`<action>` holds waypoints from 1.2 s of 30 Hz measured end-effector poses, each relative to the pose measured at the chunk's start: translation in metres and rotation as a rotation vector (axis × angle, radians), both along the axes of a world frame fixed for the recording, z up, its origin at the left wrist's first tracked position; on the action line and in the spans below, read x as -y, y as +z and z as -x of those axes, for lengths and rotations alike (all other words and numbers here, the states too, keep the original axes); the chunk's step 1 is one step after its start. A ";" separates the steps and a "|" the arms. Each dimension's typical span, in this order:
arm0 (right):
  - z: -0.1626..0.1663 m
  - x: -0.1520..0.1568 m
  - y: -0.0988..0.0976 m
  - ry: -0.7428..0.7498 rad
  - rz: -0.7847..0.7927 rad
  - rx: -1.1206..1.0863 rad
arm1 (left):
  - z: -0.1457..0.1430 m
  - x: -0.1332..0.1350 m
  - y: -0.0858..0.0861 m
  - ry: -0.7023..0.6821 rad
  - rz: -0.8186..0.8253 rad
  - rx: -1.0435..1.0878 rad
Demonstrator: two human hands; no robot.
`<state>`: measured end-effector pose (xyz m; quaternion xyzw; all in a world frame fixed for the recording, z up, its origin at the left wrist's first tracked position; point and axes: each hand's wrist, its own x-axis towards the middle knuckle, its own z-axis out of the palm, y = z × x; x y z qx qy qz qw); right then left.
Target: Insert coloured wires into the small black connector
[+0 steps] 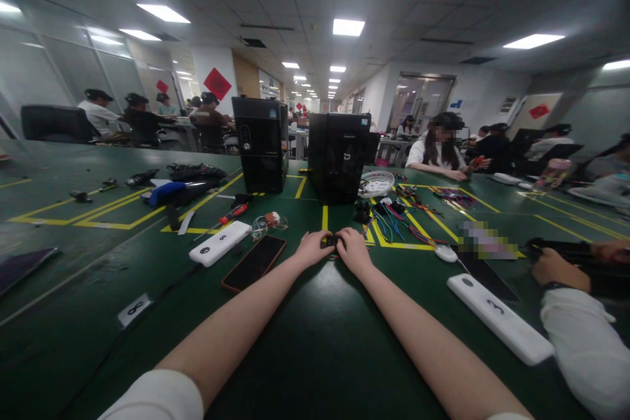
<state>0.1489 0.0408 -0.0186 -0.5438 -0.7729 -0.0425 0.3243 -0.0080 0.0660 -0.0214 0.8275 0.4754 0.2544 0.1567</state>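
Straight ahead on the green table, both my hands meet around a small black part (333, 241), too small and covered to name. My left hand (315, 248) has its fingers closed on the part's left side. From the other side, my right hand (353, 248) pinches it as well. Just left of my left hand lies a phone (254, 264) with a dark screen and a brown edge. A bundle of coloured wires with black connectors (388, 218) rests to the right of my right hand. Behind my hands stands a black computer case (339, 161).
Another black computer case (260, 144) stands further left. A white power bank (220, 244), glasses (268, 226) and a red screwdriver (233, 214) lie to the left. On the right are a white basket (377, 182), another white power bank (499, 318) and a co-worker's hand (561, 270).
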 end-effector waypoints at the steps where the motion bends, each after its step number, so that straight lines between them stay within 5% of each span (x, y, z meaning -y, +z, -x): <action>1: 0.001 0.000 0.000 -0.005 0.011 0.017 | 0.000 0.000 0.000 0.000 0.001 0.000; 15: 0.012 -0.011 -0.003 -0.157 0.050 0.054 | -0.004 0.000 0.004 0.005 0.032 -0.006; 21: 0.009 -0.013 -0.002 -0.238 -0.008 -0.138 | -0.004 0.000 0.003 0.038 0.038 -0.007; 27: 0.008 0.004 0.003 0.038 -0.072 -0.079 | -0.001 -0.003 -0.001 0.081 0.011 0.019; 31: 0.008 0.018 0.003 0.246 0.021 0.025 | 0.001 -0.004 -0.001 0.075 0.012 0.048; 36: 0.006 0.025 0.006 0.268 0.092 0.076 | 0.003 -0.005 0.002 0.076 0.039 0.074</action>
